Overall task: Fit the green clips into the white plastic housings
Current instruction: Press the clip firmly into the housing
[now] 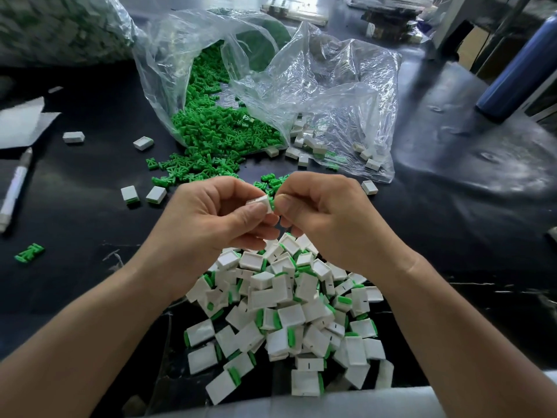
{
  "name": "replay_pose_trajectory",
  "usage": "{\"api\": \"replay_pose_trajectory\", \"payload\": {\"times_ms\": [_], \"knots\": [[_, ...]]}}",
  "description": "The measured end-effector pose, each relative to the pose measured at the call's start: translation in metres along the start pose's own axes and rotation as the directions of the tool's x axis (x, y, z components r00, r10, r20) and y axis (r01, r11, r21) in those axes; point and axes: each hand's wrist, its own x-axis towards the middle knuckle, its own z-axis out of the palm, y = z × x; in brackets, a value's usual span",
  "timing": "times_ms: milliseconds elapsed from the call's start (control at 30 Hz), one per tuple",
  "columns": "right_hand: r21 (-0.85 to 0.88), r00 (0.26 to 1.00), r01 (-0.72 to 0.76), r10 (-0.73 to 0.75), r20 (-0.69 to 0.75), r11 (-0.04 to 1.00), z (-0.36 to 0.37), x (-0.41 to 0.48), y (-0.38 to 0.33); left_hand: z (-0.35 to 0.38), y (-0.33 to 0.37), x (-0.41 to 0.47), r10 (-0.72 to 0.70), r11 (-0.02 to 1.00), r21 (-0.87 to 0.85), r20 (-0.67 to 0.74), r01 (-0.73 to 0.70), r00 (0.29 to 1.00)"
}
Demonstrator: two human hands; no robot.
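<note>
My left grip (217, 214) pinches 1 white housing (259, 203) above the finished pile (289, 309) by the worktop's (90, 212) near edge. My right grip (319, 212) pinches a green clip (273, 204) at its mouth. I judge this the insertion step; next needs a straight push home.

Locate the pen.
Head view, far left: the pen lies on the black table, just below the white paper and above a stray green clip.

Crinkled glossy clear plastic bag (325, 86)
</note>
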Motion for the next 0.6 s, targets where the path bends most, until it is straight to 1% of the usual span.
{"api": "replay_pose_trajectory", "payload": {"times_ms": [133, 233, 333, 500, 600], "knots": [[-0.031, 0.999, -0.003, 0.004, 0.036, 1.0, 0.0007, -0.0003, -0.0003, -0.0001, -0.001, -0.0001, 0.011, 0.998, 0.058, 0.008, -0.011, 1.0], [-0.079, 0.993, -0.018, 0.026, 0.112, 0.997, -0.0026, -0.0003, -0.0012, -0.0006, -0.0022, -0.0011, 0.031, 0.993, 0.113, 0.023, -0.033, 0.999], [-0.136, 0.985, -0.02, 0.043, 0.17, 0.991, -0.0062, -0.0004, -0.0021, 0.0007, -0.0036, -0.002, 0.056, 0.99, 0.129, 0.026, -0.058, 0.998], [-0.146, 0.993, 0.037, -0.019, 0.119, 0.989, -0.0052, -0.0012, -0.0047, 0.0008, -0.0019, -0.0023, 0.094, 0.99, 0.106, 0.017, -0.095, 0.995], [-0.201, 0.988, 0.064, -0.033, 0.152, 0.977, -0.0047, -0.0014, -0.006, -0.0002, -0.0023, -0.0027, 0.118, 0.979, 0.16, 0.047, -0.124, 0.992]]}}
